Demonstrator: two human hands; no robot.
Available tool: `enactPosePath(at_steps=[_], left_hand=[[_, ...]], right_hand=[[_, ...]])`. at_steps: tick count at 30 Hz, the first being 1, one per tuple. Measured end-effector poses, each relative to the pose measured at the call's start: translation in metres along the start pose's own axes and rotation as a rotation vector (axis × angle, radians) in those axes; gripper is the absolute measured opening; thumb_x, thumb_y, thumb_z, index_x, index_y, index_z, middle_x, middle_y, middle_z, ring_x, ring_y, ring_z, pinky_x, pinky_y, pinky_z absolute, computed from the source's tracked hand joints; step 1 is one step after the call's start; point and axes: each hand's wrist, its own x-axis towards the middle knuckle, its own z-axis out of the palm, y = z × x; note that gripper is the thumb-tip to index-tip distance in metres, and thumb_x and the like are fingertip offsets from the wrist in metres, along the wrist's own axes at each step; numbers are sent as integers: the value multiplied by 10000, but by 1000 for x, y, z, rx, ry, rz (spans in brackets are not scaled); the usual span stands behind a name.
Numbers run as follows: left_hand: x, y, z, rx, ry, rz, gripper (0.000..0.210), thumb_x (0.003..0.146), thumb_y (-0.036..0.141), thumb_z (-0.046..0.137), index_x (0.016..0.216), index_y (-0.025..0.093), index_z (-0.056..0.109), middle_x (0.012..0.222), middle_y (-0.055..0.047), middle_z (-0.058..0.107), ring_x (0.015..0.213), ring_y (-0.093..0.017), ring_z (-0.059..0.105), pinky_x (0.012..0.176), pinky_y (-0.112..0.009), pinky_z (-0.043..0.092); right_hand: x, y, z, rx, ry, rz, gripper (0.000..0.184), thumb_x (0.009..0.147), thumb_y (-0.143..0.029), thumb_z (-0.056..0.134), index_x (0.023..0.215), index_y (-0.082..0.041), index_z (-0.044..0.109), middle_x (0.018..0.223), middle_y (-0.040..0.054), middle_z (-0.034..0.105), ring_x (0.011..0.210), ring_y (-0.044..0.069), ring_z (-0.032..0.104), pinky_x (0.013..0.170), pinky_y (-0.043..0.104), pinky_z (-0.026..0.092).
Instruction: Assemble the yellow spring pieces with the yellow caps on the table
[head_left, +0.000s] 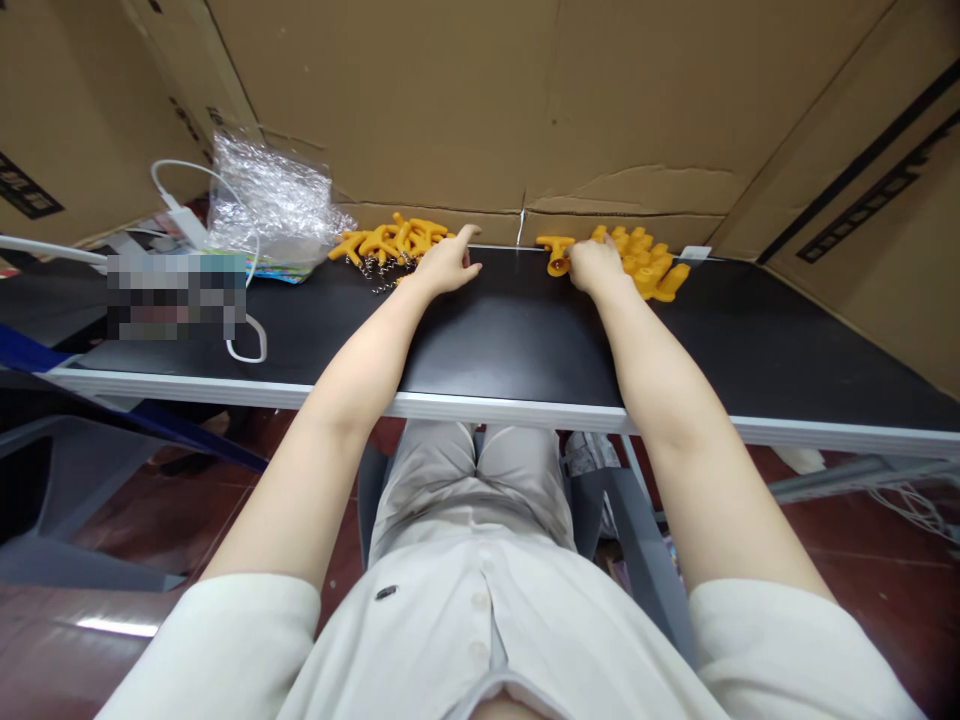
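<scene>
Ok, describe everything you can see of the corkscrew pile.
The corkscrew pile lies jumbled near the back of the black table, before the cardboard wall. Its yellow-orange handles look like smooth plastic, with curved arms; thin silvery spirals, seemingly metal, poke out on the near side. The left hand is at its right end; whether they touch is unclear. A clear plastic bag is beside its left end.

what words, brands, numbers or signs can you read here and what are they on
No text is readable.
Black printed block on left cardboard: cut off, too blurred.
Small dark marks on left cardboard: too small.
Black print on right cardboard: too blurred.
Yellow pieces: no lettering visible.
</scene>
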Motion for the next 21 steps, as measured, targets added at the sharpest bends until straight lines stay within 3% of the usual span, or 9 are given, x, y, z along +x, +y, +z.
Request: enactPosePath(at_steps=[4,9,16,21], left_hand=[[-3,5,-4,82,-2,-6,542,994,186,666,1534,144,648,1191,-130,814,1219,-311,747,1175,-428,537],[-5,11,-9,171,-17,-54,368,1042,200,620,1363,116,781,1288,-161,804,1286,-327,733,1160,-408,550],[-2,8,-10,283,-12,-231,408,1027,152,580,1381,127,783,1474,-206,740,1410,-384,682,1187,-454,556],[-6,12,-14,312,-78,-255,422,1016,167,629,1409,94,764,1562,-236,686,1447,-402,668,1207,-445,562]], right_hand=[[-1,-1,-7,48,-8,86,385,1045,13,547,1350,3,782,1443,291,734,1475,411,647,1320,583,340],[-10,-1,-35,43,2,166,367,1026,22,626,1372,19,748,1447,330,711,1490,421,617,1222,607,414],[-25,-3,-67,74,-38,358,417,1003,46,667,1416,95,699,1472,359,681,1501,381,631,1263,496,393],[-26,1,-65,83,-88,373,520,945,72,709,1464,94,685,1519,380,643,1513,409,622,1261,525,455]])
